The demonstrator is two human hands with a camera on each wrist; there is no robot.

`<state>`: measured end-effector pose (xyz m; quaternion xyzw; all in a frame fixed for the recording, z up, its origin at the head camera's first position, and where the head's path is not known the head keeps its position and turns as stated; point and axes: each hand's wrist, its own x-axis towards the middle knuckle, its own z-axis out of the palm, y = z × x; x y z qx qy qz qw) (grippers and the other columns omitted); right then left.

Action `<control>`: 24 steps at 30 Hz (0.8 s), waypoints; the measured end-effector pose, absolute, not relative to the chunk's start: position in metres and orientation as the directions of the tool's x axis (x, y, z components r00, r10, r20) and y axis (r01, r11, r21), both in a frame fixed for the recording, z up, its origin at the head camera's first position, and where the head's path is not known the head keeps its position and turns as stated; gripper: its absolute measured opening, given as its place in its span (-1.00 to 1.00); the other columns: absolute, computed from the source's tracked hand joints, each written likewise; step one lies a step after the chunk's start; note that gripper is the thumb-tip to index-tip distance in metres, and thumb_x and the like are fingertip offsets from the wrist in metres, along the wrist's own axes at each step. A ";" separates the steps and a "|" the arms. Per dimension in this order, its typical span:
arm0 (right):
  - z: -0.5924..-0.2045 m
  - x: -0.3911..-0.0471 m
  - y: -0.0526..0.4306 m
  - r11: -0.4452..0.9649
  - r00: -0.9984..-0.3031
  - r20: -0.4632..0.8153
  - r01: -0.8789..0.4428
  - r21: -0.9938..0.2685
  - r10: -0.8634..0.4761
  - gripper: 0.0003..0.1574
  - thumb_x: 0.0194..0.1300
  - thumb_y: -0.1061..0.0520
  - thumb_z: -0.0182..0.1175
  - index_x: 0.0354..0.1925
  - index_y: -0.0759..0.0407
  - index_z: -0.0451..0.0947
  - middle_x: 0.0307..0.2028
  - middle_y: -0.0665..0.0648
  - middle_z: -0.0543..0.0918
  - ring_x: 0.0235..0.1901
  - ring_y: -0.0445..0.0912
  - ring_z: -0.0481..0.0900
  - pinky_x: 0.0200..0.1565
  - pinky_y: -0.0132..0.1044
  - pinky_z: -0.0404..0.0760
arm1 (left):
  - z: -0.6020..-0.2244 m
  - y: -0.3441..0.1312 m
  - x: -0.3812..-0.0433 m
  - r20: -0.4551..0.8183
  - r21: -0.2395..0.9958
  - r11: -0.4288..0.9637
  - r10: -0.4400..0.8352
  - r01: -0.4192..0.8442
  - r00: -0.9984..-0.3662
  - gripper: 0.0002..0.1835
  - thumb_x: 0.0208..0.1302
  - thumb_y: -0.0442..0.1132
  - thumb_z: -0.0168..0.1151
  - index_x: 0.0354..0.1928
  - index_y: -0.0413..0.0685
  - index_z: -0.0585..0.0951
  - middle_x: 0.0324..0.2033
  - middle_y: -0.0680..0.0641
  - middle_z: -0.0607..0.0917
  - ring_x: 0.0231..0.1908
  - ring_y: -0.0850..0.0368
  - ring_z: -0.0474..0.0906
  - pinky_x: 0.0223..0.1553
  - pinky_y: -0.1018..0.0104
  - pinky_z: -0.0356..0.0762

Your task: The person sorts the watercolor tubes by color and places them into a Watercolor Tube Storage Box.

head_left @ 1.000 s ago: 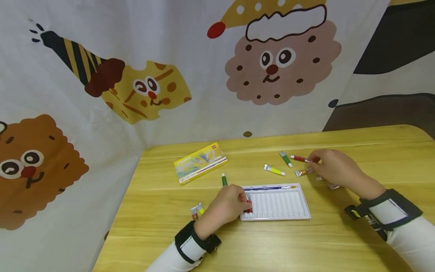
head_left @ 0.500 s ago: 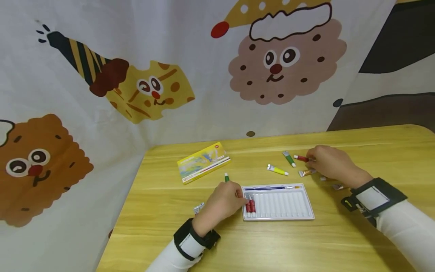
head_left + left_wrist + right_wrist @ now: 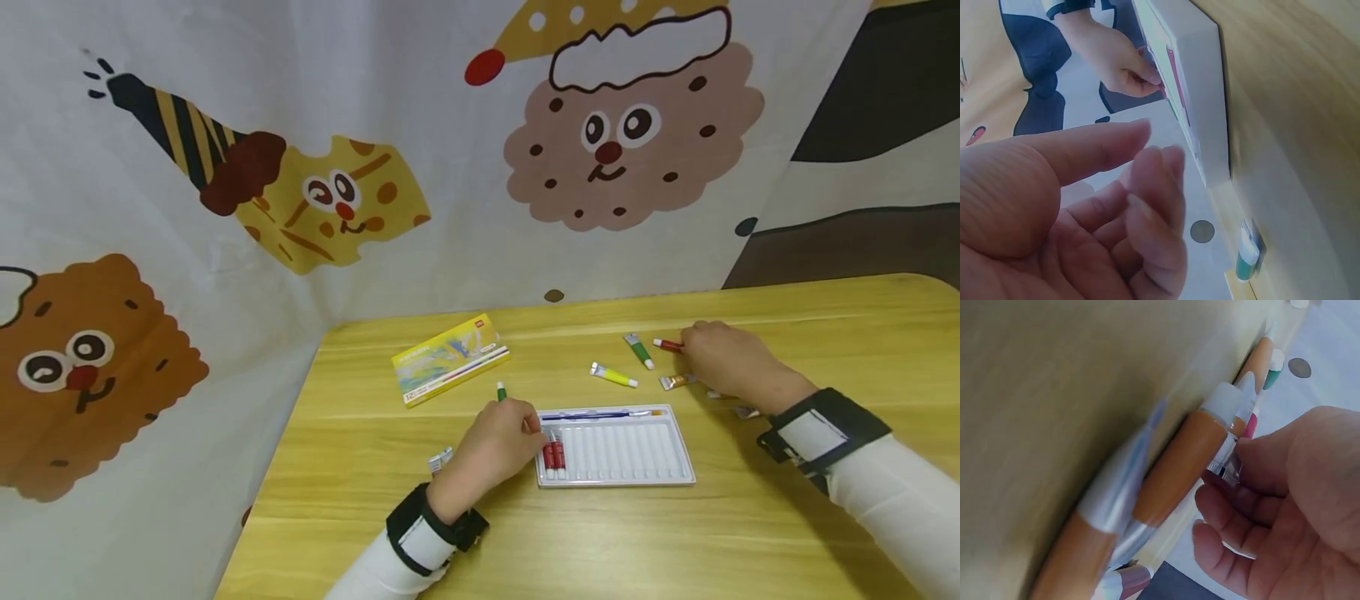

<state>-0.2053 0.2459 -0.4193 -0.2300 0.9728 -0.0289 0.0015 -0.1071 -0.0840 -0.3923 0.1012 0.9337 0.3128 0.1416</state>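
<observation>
My left hand [image 3: 498,446] hovers at the left end of the white plastic tray [image 3: 622,454], beside two red paint tubes [image 3: 559,458] lying in its slots. In the left wrist view its thumb and fingers are loosely bent, with nothing between them. My right hand [image 3: 731,358] pinches the crimped end of another red paint tube [image 3: 667,345], right of the tray. In the right wrist view, thumb and fingers meet at the tube's silver end [image 3: 1225,464], partly hidden behind orange-brown tubes [image 3: 1179,469].
A paintbrush [image 3: 600,414] lies along the tray's top groove. Green [image 3: 640,351], yellow [image 3: 613,375] and gold [image 3: 677,381] tubes lie near the right hand. Another green tube [image 3: 502,389] lies beyond the left hand. A yellow paint box [image 3: 450,358] sits at the back left.
My left hand has drawn slightly left, off the red tubes in the tray, uncovering them. My right hand has shifted slightly back and left, onto the red tube's end.
</observation>
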 end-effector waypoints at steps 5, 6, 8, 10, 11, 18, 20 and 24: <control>-0.414 -0.203 0.249 0.887 -0.893 0.031 -0.448 -0.114 -0.448 -0.88 0.12 0.39 0.12 -0.30 0.42 0.43 -0.50 0.19 0.52 -0.53 -0.04 0.45 -0.51 -0.13 0.55 | -0.394 -0.083 -0.109 -0.119 0.617 0.770 0.300 0.166 -0.947 -0.88 0.18 -0.12 0.27 -0.46 0.07 0.59 -0.71 0.08 0.48 -0.70 0.20 0.36 -0.73 0.39 0.26; -0.412 -0.202 0.250 0.884 -0.894 0.044 -0.447 -0.139 -0.445 -0.86 0.14 0.40 0.10 -0.26 0.44 0.43 -0.48 0.21 0.53 -0.52 -0.04 0.46 -0.49 -0.12 0.56 | -0.394 -0.083 -0.109 -0.097 0.615 0.766 0.306 0.185 -0.947 -0.89 0.19 -0.11 0.26 -0.43 0.07 0.60 -0.69 0.08 0.50 -0.69 0.21 0.37 -0.71 0.39 0.27; -0.407 -0.198 0.249 0.878 -0.898 0.079 -0.440 -0.187 -0.433 -0.82 0.21 0.39 0.08 -0.18 0.47 0.42 -0.44 0.24 0.57 -0.51 -0.04 0.46 -0.48 -0.13 0.56 | -0.392 -0.081 -0.109 -0.063 0.617 0.757 0.319 0.214 -0.946 -0.90 0.19 -0.10 0.25 -0.37 0.07 0.62 -0.66 0.10 0.52 -0.68 0.23 0.37 -0.69 0.39 0.30; -0.403 -0.194 0.245 0.871 -0.898 0.115 -0.440 -0.219 -0.425 -0.79 0.27 0.36 0.05 -0.12 0.48 0.40 -0.41 0.26 0.59 -0.51 -0.05 0.47 -0.49 -0.15 0.56 | -0.390 -0.080 -0.108 -0.038 0.629 0.741 0.332 0.236 -0.942 -0.89 0.21 -0.09 0.23 -0.32 0.08 0.62 -0.62 0.11 0.53 -0.68 0.24 0.36 -0.69 0.40 0.29; -0.400 -0.190 0.243 0.869 -0.902 0.125 -0.432 -0.242 -0.414 -0.78 0.30 0.35 0.05 -0.10 0.47 0.40 -0.39 0.27 0.60 -0.52 -0.05 0.47 -0.51 -0.17 0.55 | -0.389 -0.079 -0.107 -0.025 0.633 0.733 0.341 0.249 -0.940 -0.89 0.22 -0.08 0.22 -0.31 0.08 0.63 -0.60 0.12 0.54 -0.70 0.25 0.34 -0.69 0.41 0.28; -0.387 -0.164 0.217 0.807 -0.868 0.272 -0.490 -0.329 -0.417 -0.79 0.28 0.32 0.13 -0.11 0.37 0.43 -0.36 0.21 0.58 -0.49 -0.06 0.42 -0.52 -0.22 0.49 | -0.385 -0.074 -0.100 0.132 0.648 0.647 0.426 0.403 -0.895 -0.77 0.29 -0.10 0.16 -0.10 0.00 0.64 -0.36 0.14 0.59 -0.64 0.32 0.34 -0.67 0.49 0.31; -0.386 -0.156 0.209 0.764 -0.827 0.344 -0.551 -0.335 -0.445 -0.86 0.28 0.30 0.14 -0.17 0.32 0.46 -0.39 0.15 0.56 -0.50 -0.10 0.40 -0.53 -0.25 0.47 | -0.384 -0.073 -0.099 0.184 0.639 0.623 0.445 0.451 -0.876 -0.74 0.30 -0.11 0.15 -0.04 -0.01 0.62 -0.25 0.11 0.61 -0.54 0.33 0.38 -0.60 0.51 0.36; -0.384 -0.140 0.192 0.684 -0.776 0.414 -0.622 -0.381 -0.475 -0.92 0.25 0.29 0.18 -0.25 0.22 0.50 -0.42 0.04 0.53 -0.51 -0.16 0.37 -0.55 -0.31 0.46 | -0.382 -0.070 -0.096 0.260 0.628 0.591 0.454 0.507 -0.852 -0.71 0.33 -0.10 0.13 0.03 0.01 0.59 -0.09 0.09 0.60 -0.34 0.34 0.44 -0.42 0.50 0.47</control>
